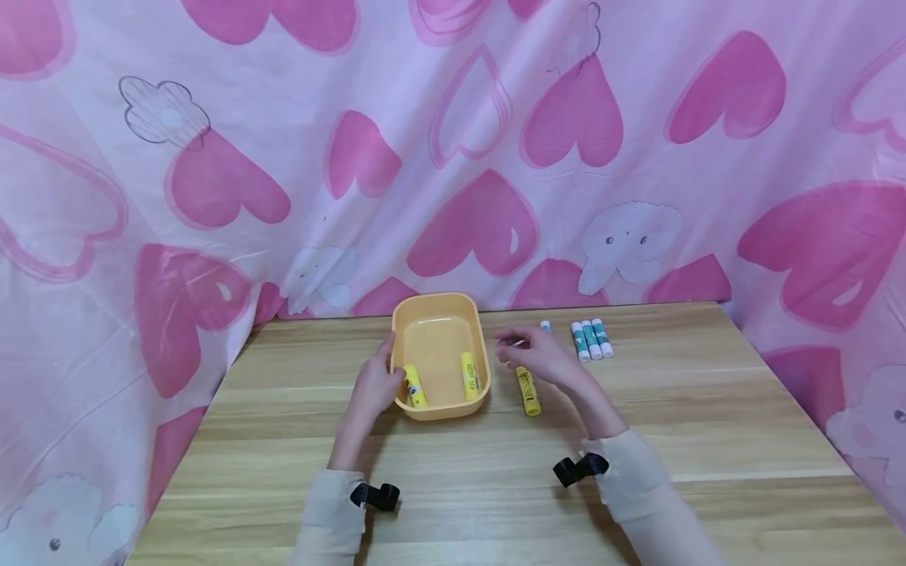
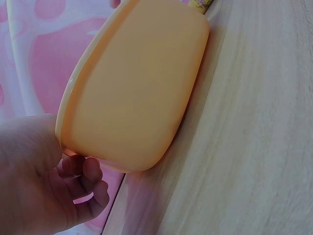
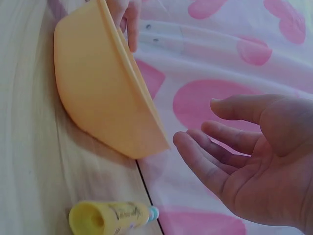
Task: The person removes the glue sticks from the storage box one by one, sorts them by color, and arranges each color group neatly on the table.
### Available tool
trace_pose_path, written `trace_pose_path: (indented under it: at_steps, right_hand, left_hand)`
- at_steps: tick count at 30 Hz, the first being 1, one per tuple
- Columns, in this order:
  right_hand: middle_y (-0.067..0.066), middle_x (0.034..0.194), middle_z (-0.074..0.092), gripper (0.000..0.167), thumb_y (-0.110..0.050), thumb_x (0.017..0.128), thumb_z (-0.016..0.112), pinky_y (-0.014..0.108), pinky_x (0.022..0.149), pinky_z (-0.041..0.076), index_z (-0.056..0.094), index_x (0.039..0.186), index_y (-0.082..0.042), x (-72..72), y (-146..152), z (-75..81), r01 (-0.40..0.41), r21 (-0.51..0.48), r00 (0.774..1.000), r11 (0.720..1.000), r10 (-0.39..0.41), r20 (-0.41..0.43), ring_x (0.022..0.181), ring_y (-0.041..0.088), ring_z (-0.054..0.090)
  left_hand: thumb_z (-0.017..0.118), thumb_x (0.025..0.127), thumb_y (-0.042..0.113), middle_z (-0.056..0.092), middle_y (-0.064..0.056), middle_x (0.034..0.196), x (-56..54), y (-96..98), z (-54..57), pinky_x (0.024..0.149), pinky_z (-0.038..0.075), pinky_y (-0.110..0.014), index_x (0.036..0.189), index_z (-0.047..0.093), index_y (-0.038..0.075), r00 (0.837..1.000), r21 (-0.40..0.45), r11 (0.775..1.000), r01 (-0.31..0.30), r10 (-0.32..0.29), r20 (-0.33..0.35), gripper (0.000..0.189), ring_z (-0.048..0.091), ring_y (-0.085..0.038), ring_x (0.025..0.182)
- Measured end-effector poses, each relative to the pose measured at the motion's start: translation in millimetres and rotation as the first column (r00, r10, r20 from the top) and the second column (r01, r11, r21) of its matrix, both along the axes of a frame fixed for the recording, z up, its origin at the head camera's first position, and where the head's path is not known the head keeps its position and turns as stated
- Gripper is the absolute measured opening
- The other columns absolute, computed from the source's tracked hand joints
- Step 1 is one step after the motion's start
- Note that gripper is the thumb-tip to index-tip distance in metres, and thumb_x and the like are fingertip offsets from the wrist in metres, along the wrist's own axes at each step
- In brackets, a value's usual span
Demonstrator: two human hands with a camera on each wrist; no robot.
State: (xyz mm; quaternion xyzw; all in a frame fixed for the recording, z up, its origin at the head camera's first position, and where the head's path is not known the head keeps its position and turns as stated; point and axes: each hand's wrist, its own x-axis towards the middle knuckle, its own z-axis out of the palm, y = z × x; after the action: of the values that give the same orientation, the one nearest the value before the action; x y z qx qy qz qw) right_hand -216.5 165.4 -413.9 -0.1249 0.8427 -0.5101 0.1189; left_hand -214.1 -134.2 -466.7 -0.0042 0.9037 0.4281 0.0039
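A yellow-orange plastic tray sits on the table, and my left hand grips its left rim, thumb on the rim and fingers curled outside. In it lie two yellow glue sticks, one at the left and one at the right. Just right of the tray my right hand hovers, its fingers loosely bent around nothing in the right wrist view. Below that hand a third yellow glue stick rests on the table.
Three teal-and-white glue sticks lie side by side at the back right. Another teal-and-white one is partly hidden behind my right hand. A pink heart-print cloth hangs behind the wooden table.
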Motion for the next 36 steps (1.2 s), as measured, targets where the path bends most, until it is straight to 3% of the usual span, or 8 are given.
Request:
trace_pose_path:
  at_steps: [4, 8, 19, 28, 36]
  right_hand:
    - [0.011, 0.115, 0.066, 0.043, -0.024, 0.096, 0.062, 0.041, 0.086, 0.058, 0.059, 0.135, -0.004, -1.8, -10, 5.5, -0.03, 0.032, 0.999, 0.999, 0.03, -0.011, 0.104, 0.03, 0.064]
    - [0.007, 0.116, 0.067, 0.044, -0.029, 0.095, 0.064, 0.034, 0.087, 0.057, 0.061, 0.134, -0.007, -2.9, -20, 10.3, -0.041, 0.1, 0.998, 0.994, 0.044, -0.037, 0.108, 0.025, 0.062]
    - [0.004, 0.121, 0.065, 0.054, -0.035, 0.093, 0.065, 0.036, 0.091, 0.054, 0.057, 0.139, -0.007, -14.8, -49, 22.4, -0.131, 0.199, 0.991, 0.971, 0.13, 0.022, 0.107, 0.02, 0.06]
    - [0.01, 0.136, 0.058, 0.062, -0.038, 0.091, 0.068, 0.043, 0.103, 0.049, 0.052, 0.144, -0.01, -22.0, -77, 19.3, -0.175, 0.2, 0.983, 0.964, 0.158, 0.097, 0.12, 0.024, 0.054]
    - [0.015, 0.139, 0.055, 0.064, -0.035, 0.091, 0.067, 0.045, 0.105, 0.046, 0.049, 0.145, -0.007, -26.1, -90, 9.0, -0.21, 0.203, 0.975, 0.956, 0.188, 0.122, 0.124, 0.027, 0.053]
  left_hand:
    - [0.054, 0.091, 0.007, 0.041, -0.019, 0.155, 0.6, 0.1, 1.4, 0.107, 0.046, -0.047, 0.157, 0.027, 0.009, 1.0, 0.006, 1.0, 0.005, -0.005, 0.005, 0.072, 0.052, -0.028, 0.127]
    - [0.054, 0.09, 0.006, 0.044, -0.02, 0.153, 0.6, 0.6, 1.2, 0.106, 0.046, -0.047, 0.157, 0.027, 0.009, 1.0, 0.01, 1.0, 0.003, -0.003, 0.002, 0.072, 0.053, -0.028, 0.125]
    - [0.056, 0.09, 0.007, 0.047, -0.02, 0.15, -0.6, 0.1, 0.1, 0.107, 0.046, -0.047, 0.157, 0.029, 0.01, 1.0, 0.0, 1.0, -0.002, 0.002, -0.004, 0.072, 0.054, -0.029, 0.125]
    - [0.056, 0.09, 0.007, 0.054, -0.023, 0.142, -2.5, 0.0, -0.7, 0.104, 0.048, -0.046, 0.157, 0.029, 0.012, 1.0, -0.002, 1.0, -0.014, 0.014, 0.011, 0.073, 0.056, -0.028, 0.12]
    - [0.056, 0.091, 0.008, 0.054, -0.021, 0.144, -3.0, 0.4, -0.6, 0.099, 0.052, -0.043, 0.158, 0.027, 0.014, 0.999, 0.002, 1.0, -0.018, 0.018, 0.036, 0.073, 0.057, -0.026, 0.118]
